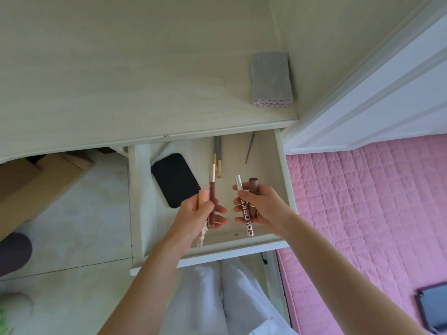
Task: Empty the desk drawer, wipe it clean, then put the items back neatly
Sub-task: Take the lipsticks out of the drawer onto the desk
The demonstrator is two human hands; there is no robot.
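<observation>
Pale woodgrain surface (121,81) carries a folded grey cloth (271,81) near its right edge; over the open drawer (284,180), left hand (196,213) grips slim glossy tubes (43,197), right hand (263,209) grips cylindrical lip glosses (244,213).

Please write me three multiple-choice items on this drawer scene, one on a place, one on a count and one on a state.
1. Where does the grey cloth lie?
A. in the drawer
B. on the desk top
C. on the pink bed cover

2. How many tubes does the right hand hold?
A. two
B. none
C. four

3. How is the drawer now?
A. shut
B. pulled out and bare
C. pulled out, with things inside

Answers: 1 B, the cloth rests folded on the desk top, near its right edge. 2 A, a silver-capped tube and a brown tube stand in that hand. 3 C, the black case and two brushes lie in it.
</observation>
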